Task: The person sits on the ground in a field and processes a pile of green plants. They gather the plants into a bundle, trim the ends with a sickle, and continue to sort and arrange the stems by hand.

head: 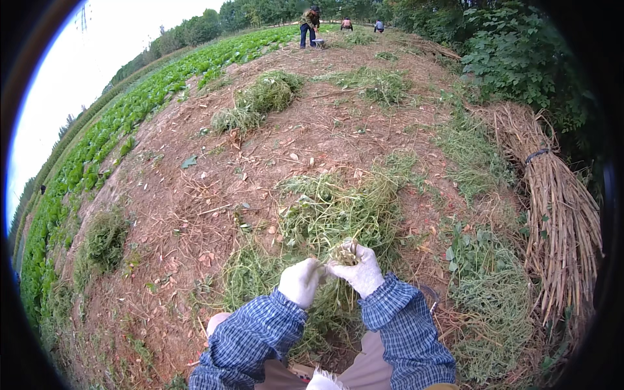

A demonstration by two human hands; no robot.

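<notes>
My right hand (pixel 363 270), in a white glove, is closed around a small bunch of pale, yellowish pods or stems (pixel 344 254); which they are is hard to make out. Close beside it, my left hand (pixel 300 282), gloved too, has its fingers drawn together by the bunch. Whether they pinch a stem is hidden. Both hands are above a heap of pulled green plants (pixel 336 214) with tangled yellow-green stems, which spreads down between my knees.
To the right lie loose weeds (pixel 492 307) and a tied bundle of dry stalks (pixel 560 209). A curved dark object (pixel 429 295) shows beside my right sleeve. More plant heaps (pixel 265 95) dot the bare soil. A person (pixel 308 27) stands far ahead; leafy crop rows (pixel 97 146) run left.
</notes>
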